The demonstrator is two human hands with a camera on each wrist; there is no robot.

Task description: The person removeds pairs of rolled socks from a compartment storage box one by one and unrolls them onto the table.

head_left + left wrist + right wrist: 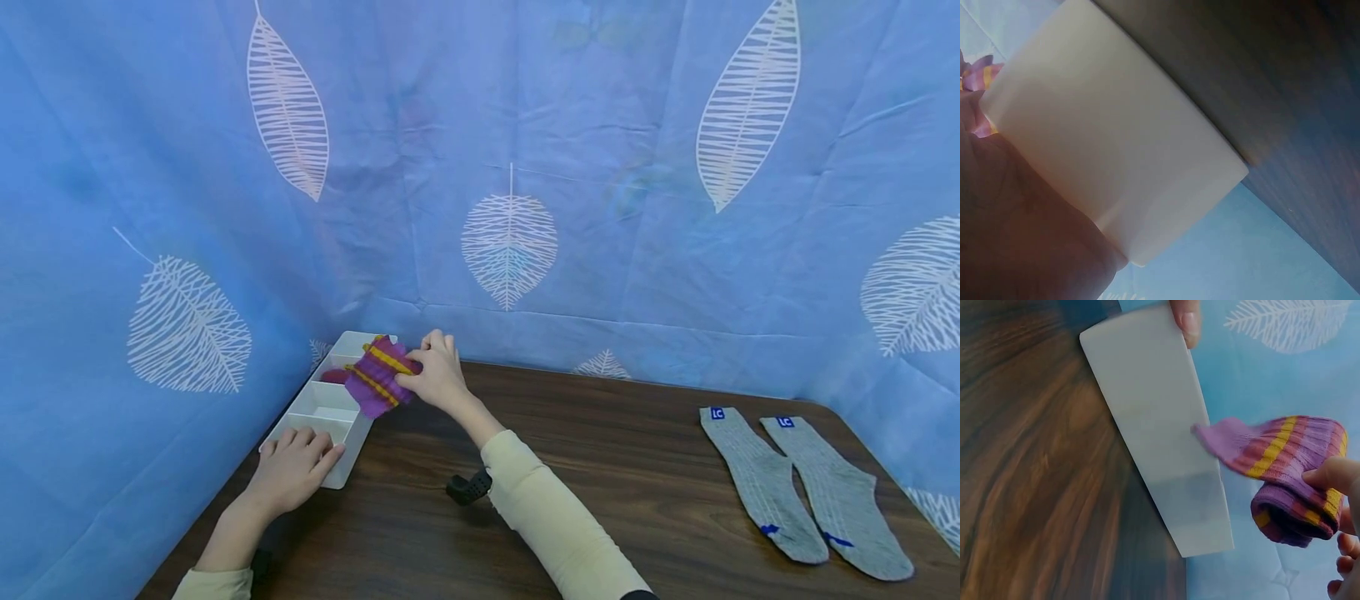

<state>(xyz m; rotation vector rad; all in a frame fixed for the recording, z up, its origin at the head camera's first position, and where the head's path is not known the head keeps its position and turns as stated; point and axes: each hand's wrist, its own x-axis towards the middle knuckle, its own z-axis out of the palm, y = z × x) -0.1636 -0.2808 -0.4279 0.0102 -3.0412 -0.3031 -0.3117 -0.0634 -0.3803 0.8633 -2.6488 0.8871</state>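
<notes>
A purple sock with yellow and reddish stripes [375, 379] hangs partly rolled up over a white divided box [352, 450]. My right hand [438, 371] pinches it between thumb and fingers; in the right wrist view the roll [1297, 515] shows below the thumb and a loose end reaches toward the box wall. At the box's near end, my left hand [292, 471] grips the rim, its thumb [1190, 322] against the long side. Something dark red [333, 376] lies in one compartment, partly behind the sock.
Two grey socks with blue labels, one [761, 483] beside the other [840, 496], lie flat at the right of the brown wooden table [600, 467]. A blue leaf-patterned curtain [600, 250] closes off the back and sides. The box stands near the table's left edge.
</notes>
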